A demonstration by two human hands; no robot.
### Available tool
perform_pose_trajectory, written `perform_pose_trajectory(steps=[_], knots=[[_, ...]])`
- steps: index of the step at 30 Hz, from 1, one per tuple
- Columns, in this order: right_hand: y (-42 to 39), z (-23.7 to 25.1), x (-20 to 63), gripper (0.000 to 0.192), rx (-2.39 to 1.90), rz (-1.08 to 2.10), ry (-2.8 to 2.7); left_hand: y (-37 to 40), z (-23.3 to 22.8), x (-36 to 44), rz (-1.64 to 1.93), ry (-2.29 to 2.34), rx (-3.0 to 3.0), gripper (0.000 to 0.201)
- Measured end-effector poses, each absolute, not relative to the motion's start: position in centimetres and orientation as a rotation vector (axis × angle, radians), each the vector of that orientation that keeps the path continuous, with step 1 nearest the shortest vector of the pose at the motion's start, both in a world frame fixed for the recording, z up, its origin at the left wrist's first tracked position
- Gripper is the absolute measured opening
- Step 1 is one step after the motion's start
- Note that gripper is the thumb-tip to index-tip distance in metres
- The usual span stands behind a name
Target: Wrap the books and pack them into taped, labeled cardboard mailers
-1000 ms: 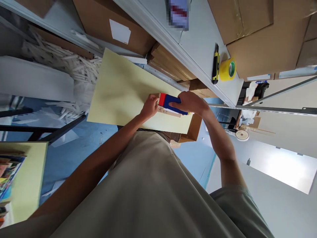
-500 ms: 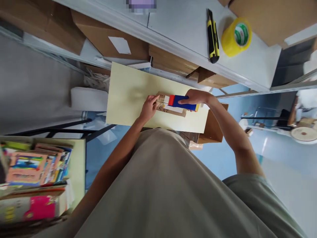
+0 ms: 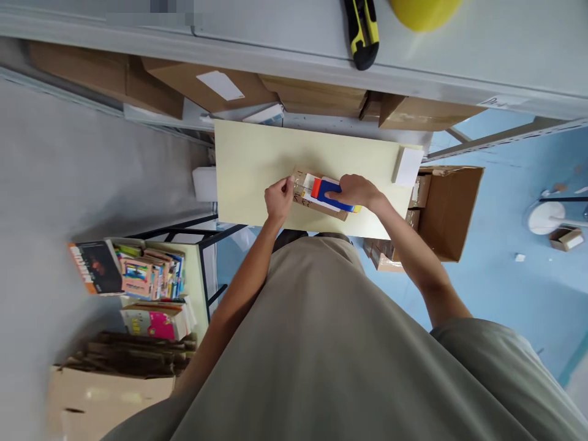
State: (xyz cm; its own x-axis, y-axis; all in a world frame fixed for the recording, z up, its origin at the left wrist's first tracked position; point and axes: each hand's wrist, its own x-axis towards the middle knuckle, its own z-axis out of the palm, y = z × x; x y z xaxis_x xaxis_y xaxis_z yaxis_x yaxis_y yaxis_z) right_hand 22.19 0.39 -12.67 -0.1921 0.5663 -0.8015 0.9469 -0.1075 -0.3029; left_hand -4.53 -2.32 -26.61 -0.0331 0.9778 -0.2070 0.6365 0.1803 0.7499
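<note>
A small brown cardboard box (image 3: 337, 214) with dark handwriting, shiny clear tape at its left end and a white paper or label on top lies on the pale yellow tabletop (image 3: 257, 153). My right hand (image 3: 356, 191) is closed around a blue block-shaped tool (image 3: 329, 190) with a red end and some yellow by the palm. This tool lies over the box, red end pointing left. At the box's left end, my left hand (image 3: 279, 197) has curled fingers, thumb against the forefinger. Whatever sits between those fingers is hidden.
A white box (image 3: 408, 166) lies at the tabletop's right end, beside an open carton (image 3: 448, 214). Above, a grey shelf (image 3: 285, 46) bears a utility knife (image 3: 362, 37) and a yellow tape roll (image 3: 425, 12). Books (image 3: 151, 318) stand at lower left.
My view has shifted, bringing the white box and more of the open carton into sight. My left fingers, stretched over the box's end before, are now curled. My right hand keeps the blue tool.
</note>
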Motion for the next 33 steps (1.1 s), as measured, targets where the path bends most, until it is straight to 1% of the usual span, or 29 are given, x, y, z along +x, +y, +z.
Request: perform_pose_trajectory(steps=[5, 9, 12, 18, 21, 27, 31, 33], knots=[[-0.8, -12.5, 22.8, 0.048, 1.706, -1.319, 1.734, -2.6, -27.1, -3.3, 0.651, 1.825, 1.453, 0.043], [-2.0, -12.1, 24.1, 0.047, 1.727, -1.449, 1.762, -2.8, -27.5, -3.0, 0.648, 1.874, 1.485, 0.037], [-4.1, -11.2, 27.2, 0.047, 1.736, -1.495, 1.720, -3.0, -27.7, -2.7, 0.650, 1.909, 1.513, 0.035], [-9.7, -9.5, 35.0, 0.052, 1.841, -1.597, 1.414, -3.1, -27.9, -2.2, 0.630, 1.918, 1.509, 0.035], [-10.9, -10.4, 36.0, 0.050, 1.857, -1.574, 1.379, -3.2, -27.9, -1.9, 0.597, 1.910, 1.517, 0.033], [-10.6, -13.2, 34.9, 0.043, 1.830, -1.544, 1.358, -3.4, -27.1, -0.9, 0.646, 1.920, 1.499, 0.024], [-10.7, -13.7, 34.6, 0.046, 1.809, -1.394, 1.433, -3.7, -26.4, 0.4, 0.677, 1.928, 1.464, 0.019], [-10.8, -13.7, 34.5, 0.047, 1.789, -1.352, 1.454, -3.8, -26.4, 0.8, 0.671, 1.917, 1.447, 0.019]])
